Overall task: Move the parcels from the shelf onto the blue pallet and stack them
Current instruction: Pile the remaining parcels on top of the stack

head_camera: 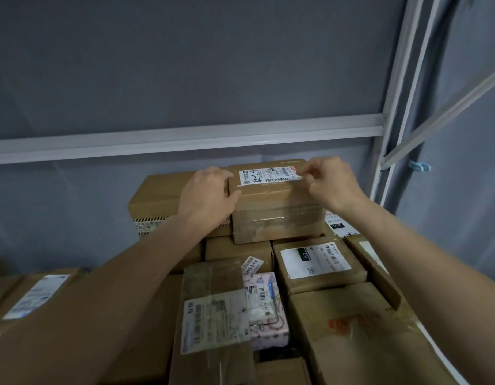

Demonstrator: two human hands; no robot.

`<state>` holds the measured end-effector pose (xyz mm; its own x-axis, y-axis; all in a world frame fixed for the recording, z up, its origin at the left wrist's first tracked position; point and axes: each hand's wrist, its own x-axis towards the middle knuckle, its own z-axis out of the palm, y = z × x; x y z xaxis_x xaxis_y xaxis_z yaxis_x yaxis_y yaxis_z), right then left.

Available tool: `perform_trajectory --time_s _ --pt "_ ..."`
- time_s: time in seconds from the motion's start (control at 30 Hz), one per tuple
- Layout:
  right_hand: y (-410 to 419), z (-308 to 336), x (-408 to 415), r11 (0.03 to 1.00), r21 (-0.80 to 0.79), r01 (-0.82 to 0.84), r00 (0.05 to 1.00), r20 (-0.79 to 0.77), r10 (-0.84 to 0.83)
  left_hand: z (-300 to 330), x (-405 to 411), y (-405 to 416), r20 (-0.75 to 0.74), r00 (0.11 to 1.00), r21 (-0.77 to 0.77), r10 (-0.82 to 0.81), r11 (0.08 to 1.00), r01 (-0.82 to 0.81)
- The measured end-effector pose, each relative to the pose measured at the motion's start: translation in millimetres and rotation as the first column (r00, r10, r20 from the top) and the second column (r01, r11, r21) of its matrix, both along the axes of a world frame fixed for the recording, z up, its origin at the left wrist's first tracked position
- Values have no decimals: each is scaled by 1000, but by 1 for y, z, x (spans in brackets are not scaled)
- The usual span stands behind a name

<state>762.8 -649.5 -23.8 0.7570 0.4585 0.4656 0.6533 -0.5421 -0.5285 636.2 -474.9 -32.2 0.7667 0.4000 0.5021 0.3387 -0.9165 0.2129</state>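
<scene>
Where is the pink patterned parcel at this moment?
In the head view the pink patterned parcel lies low in the middle of the pile, wedged between the tall taped box on its left and the red-printed box on its right.

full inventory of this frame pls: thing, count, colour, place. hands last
top parcel: one, brown cardboard, white shipping label on top, highest in the pile, centre
other cardboard parcels: many, exact count unclear, brown, several with white labels, packed below and beside the top parcel
pink parcel: one, pink patterned wrap with a barcode label, wedged between brown boxes, lower centre
frame rails: one horizontal bar, uprights and a diagonal at right, pale grey, behind the pile
blue clip: one, light blue, by the right upright
backdrop: grey sheet behind the frame
left hand: one, grips the top parcel's left end
right hand: one, fingers curled at the label's right end on the top parcel
</scene>
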Motion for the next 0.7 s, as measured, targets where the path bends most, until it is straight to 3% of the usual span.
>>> perform_trajectory --time_s 0.13,0.3,0.5,0.7 --pt "21 0 -37 955 -250 -158 975 114 192 -1 -31 9 -25 1000 82 10 997 -8" --pt "67 -9 -85 872 -364 -328 911 121 394 -15 -89 33 -139 981 93 137 988 -124" --pt "140 -24 -151 680 -507 -530 791 -5 612 -35 -186 68 -278 905 43 321 946 -322" --pt "204 -46 -221 444 -574 -688 641 -195 742 -66 -276 88 -431 768 49 475 862 -505"
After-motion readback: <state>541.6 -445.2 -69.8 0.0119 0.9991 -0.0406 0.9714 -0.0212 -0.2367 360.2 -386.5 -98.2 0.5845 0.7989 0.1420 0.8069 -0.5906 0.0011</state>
